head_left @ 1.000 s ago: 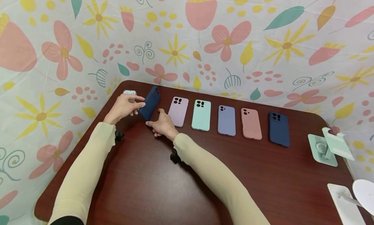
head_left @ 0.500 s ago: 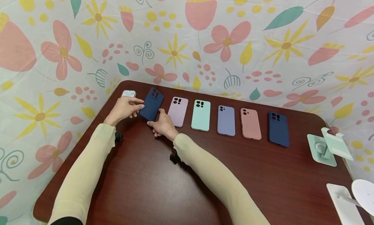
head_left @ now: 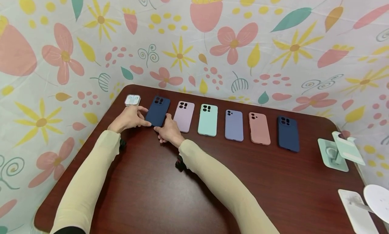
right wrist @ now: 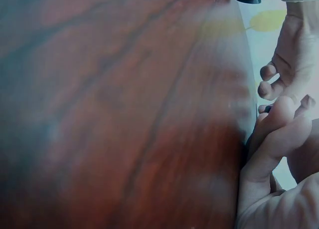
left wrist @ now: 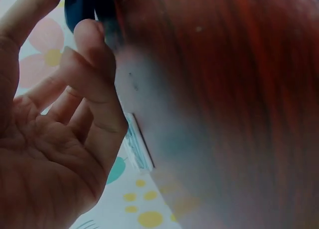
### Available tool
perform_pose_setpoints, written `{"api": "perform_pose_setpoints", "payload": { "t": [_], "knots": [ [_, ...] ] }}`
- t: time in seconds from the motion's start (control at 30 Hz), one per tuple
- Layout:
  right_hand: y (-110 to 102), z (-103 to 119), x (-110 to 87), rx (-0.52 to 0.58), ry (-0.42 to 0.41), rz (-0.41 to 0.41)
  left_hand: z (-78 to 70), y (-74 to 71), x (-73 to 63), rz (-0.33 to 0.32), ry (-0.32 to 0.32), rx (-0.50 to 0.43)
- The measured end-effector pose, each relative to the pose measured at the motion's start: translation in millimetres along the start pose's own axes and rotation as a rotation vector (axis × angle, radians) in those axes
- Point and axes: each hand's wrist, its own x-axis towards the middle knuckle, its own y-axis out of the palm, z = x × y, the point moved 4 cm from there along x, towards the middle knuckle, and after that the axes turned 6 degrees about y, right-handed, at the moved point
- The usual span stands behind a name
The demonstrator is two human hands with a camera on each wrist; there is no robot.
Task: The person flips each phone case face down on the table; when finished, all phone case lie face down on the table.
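Note:
A dark blue phone case [head_left: 158,110] lies camera-cutout side up at the left end of a row on the brown table. At its left side is my left hand [head_left: 129,119], thumb by the lower left corner and forefinger along the edge. My right hand [head_left: 171,132] has its thumb at the lower right corner and forefinger at the right edge, beside a lilac phone case [head_left: 183,117]. In the left wrist view, thumb and forefinger stand apart near the blue case [left wrist: 79,9]. Both hands [right wrist: 291,54] face each other in the right wrist view, the case mostly hidden.
A small clear-and-white box [head_left: 132,99] sits beyond my left hand. Rightward lie mint [head_left: 208,120], periwinkle [head_left: 234,126], pink [head_left: 259,129] and another dark blue case [head_left: 288,134]. Further right are a mint stand [head_left: 332,154] and a white stand [head_left: 354,207]. A floral cloth hangs behind.
The blue case has come down from a steep tilt to lie flat. My left thumb has moved toward its near corner; the right hand has barely moved.

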Motion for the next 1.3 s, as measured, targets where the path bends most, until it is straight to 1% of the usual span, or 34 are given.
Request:
{"api": "perform_pose_setpoints", "payload": {
  "t": [0.1, 0.2, 0.43, 0.57, 0.67, 0.8, 0.9, 1.03, 1.1, 1.17, 1.3],
  "knots": [
    [2.3, 0.7, 1.2, -0.002, -0.001, -0.014, 4.2, 1.3, 1.7, 0.027, -0.022, 0.017],
    [3.4, 1.1, 1.9, 0.002, 0.001, -0.019, 6.8, 2.2, 3.5, 0.034, -0.028, 0.030],
    [-0.4, 1.9, 2.1, -0.005, 0.014, -0.003, 5.8, 4.9, 8.5, 0.037, -0.015, 0.079],
    [-6.7, 4.7, -3.6, -0.010, -0.002, 0.011, 4.3, 3.7, 9.3, 0.017, -0.004, 0.087],
    [-14.8, 7.6, -11.0, -0.005, -0.037, 0.007, 2.0, 1.8, 9.2, -0.026, 0.011, 0.096],
    [-29.9, 13.8, -26.3, -0.023, -0.120, -0.019, -2.4, -0.4, 4.6, -0.111, 0.061, 0.121],
    [-44.0, 17.3, -41.5, -0.045, -0.206, -0.045, -6.5, -0.4, -1.8, -0.173, 0.104, 0.137],
    [-65.2, 18.4, -63.2, -0.092, -0.325, -0.091, -12.3, -0.2, -11.3, -0.250, 0.149, 0.129],
    [-77.1, 17.5, -72.7, -0.134, -0.379, -0.130, -15.4, 0.0, -16.2, -0.291, 0.167, 0.123],
    [-90.3, 15.3, -80.7, -0.183, -0.425, -0.186, -18.9, 0.4, -20.5, -0.328, 0.184, 0.125],
    [-119.1, 3.7, -94.7, -0.257, -0.472, -0.297, -24.2, 2.7, -28.1, -0.390, 0.205, 0.161]
  ]
}}
